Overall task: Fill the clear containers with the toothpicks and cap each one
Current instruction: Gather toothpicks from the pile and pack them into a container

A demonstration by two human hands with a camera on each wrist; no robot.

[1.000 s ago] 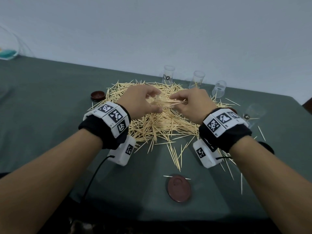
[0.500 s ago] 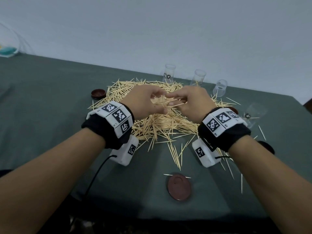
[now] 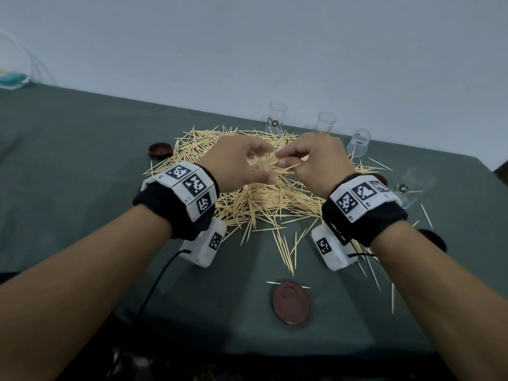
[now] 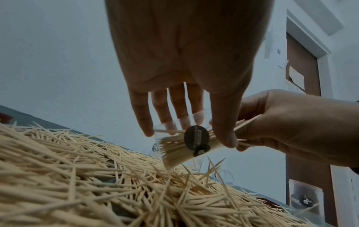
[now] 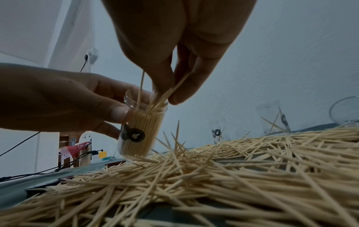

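Left hand [image 5: 64, 98] grips a clear container [image 5: 141, 127], hidden from the head view, while right hand [image 5: 174, 50] pinches toothpicks [image 5: 165, 95] into it.

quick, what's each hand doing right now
Left hand: grips the clear container.
Right hand: pinches toothpicks at its mouth.

Grey-green tablecloth [image 3: 82, 174] over the table; pale wall [image 3: 247, 50] behind; brown door [image 4: 303, 98] with white frame; black cables [image 5: 29, 173]; clear bowl [image 3: 13, 67] far left
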